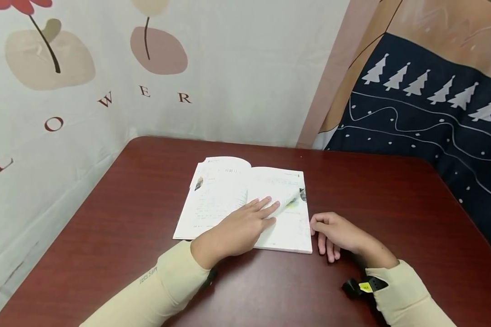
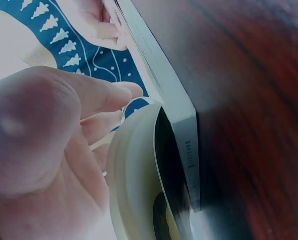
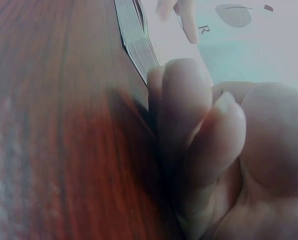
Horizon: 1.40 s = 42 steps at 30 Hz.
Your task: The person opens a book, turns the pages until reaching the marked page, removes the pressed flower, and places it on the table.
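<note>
An open book (image 1: 218, 200) lies on the table, its white pages printed with small text and a few pictures. Across its right half, my left hand (image 1: 237, 229) rests with spread fingers on a page (image 1: 287, 199) whose far corner lifts and curves. In the left wrist view, that hand (image 2: 33, 135) is above the book's thick edge (image 2: 181, 125). My right hand (image 1: 339, 232) lies just right of the book, its fingers loosely bent. Nothing shows in its grasp. The right wrist view has these bent fingers (image 3: 186, 100) near the page block (image 3: 138, 47); whether they touch it, I cannot tell.
The dark red-brown table (image 1: 147, 177) meets a pale curtain (image 1: 245, 91) with printed letters behind and to the left. A navy cloth (image 1: 425, 104) with white trees hangs at the right. A black strap device (image 1: 362, 287) sits at the right wrist.
</note>
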Motion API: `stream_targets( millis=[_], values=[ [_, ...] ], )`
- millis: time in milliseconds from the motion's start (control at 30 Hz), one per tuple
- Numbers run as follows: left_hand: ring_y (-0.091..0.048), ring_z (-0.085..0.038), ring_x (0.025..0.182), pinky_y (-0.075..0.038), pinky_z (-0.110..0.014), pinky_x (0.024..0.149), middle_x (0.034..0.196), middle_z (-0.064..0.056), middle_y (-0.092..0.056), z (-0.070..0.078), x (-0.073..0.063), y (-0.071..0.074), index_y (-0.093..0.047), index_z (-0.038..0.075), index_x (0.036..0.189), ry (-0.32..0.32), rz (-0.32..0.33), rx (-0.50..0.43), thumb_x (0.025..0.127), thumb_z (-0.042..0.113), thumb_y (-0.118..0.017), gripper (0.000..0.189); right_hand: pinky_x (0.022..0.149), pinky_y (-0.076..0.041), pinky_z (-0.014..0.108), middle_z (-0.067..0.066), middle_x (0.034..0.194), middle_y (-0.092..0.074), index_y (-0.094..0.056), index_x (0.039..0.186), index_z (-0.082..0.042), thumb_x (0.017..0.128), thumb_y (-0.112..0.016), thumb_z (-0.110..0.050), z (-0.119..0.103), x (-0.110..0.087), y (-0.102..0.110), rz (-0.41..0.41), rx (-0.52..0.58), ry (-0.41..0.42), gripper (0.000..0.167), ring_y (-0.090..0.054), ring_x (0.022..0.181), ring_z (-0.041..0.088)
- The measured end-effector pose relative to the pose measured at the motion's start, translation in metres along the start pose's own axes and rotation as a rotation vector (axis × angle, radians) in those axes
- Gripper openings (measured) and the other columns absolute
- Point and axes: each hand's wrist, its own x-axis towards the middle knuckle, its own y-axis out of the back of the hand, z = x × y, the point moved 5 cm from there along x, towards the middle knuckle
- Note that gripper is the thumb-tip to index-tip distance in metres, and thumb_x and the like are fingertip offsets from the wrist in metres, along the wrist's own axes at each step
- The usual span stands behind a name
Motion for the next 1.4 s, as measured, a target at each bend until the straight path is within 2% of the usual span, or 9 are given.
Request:
stream_targets(
  millis=[167, 367, 633, 733, 1133, 1400],
  values=[
    [-0.03, -0.03, 0.151, -0.027, -0.043, 0.123, 0.16, -0.009, -0.039, -0.001, -0.001, 0.002, -0.063, 0.01, 0.133, 0.01, 0.016, 0.01, 0.094, 0.0, -0.053, 0.042, 0.036, -0.046, 0.027, 0.009, 0.058, -0.062, -0.051, 0.095, 0.003, 0.105, -0.036, -0.015, -0.002, 0.0, 0.001, 0.011, -0.001, 0.013, 0.025, -0.059, 0.037, 0.015],
    [-0.029, -0.031, 0.152, -0.026, -0.043, 0.124, 0.161, -0.01, -0.037, -0.002, -0.003, 0.001, -0.061, 0.01, 0.136, 0.032, -0.007, -0.002, 0.096, 0.002, -0.051, 0.042, 0.036, -0.046, 0.027, 0.009, 0.058, -0.063, -0.052, 0.094, 0.002, 0.105, -0.037, -0.014, -0.001, 0.0, -0.001, 0.009, -0.002, 0.0, 0.025, -0.059, 0.037, 0.015],
    [-0.032, -0.03, 0.151, -0.029, -0.044, 0.122, 0.16, -0.011, -0.038, -0.004, -0.003, 0.003, -0.062, 0.009, 0.134, 0.057, 0.031, 0.037, 0.097, 0.004, -0.051, 0.039, 0.035, -0.045, 0.026, 0.009, 0.057, -0.062, -0.051, 0.094, 0.004, 0.105, -0.038, -0.015, -0.003, 0.0, 0.001, 0.016, -0.004, 0.01, 0.025, -0.059, 0.036, 0.015],
    [-0.032, -0.03, 0.151, -0.029, -0.044, 0.122, 0.16, -0.011, -0.038, -0.005, -0.003, 0.001, -0.062, 0.007, 0.135, 0.065, 0.024, 0.032, 0.097, 0.006, -0.052, 0.039, 0.035, -0.046, 0.026, 0.009, 0.057, -0.062, -0.051, 0.094, 0.003, 0.105, -0.038, -0.015, 0.0, 0.001, 0.0, 0.011, -0.005, -0.002, 0.025, -0.059, 0.036, 0.015],
    [-0.03, -0.03, 0.151, -0.028, -0.046, 0.122, 0.161, -0.013, -0.037, -0.008, -0.005, -0.002, -0.062, 0.005, 0.134, 0.149, -0.01, 0.056, 0.097, 0.01, -0.054, 0.039, 0.036, -0.046, 0.027, 0.009, 0.057, -0.062, -0.052, 0.094, 0.002, 0.105, -0.037, -0.015, 0.004, 0.002, -0.001, 0.015, -0.002, -0.014, 0.025, -0.059, 0.036, 0.016],
    [-0.032, -0.029, 0.151, -0.029, -0.047, 0.122, 0.159, -0.014, -0.038, -0.011, -0.005, -0.002, -0.061, 0.002, 0.133, 0.192, 0.007, 0.071, 0.097, 0.011, -0.053, 0.038, 0.035, -0.046, 0.027, 0.009, 0.057, -0.062, -0.053, 0.096, 0.002, 0.105, -0.037, -0.015, 0.004, 0.002, -0.001, 0.017, 0.017, -0.006, 0.025, -0.059, 0.036, 0.015]
  ],
)
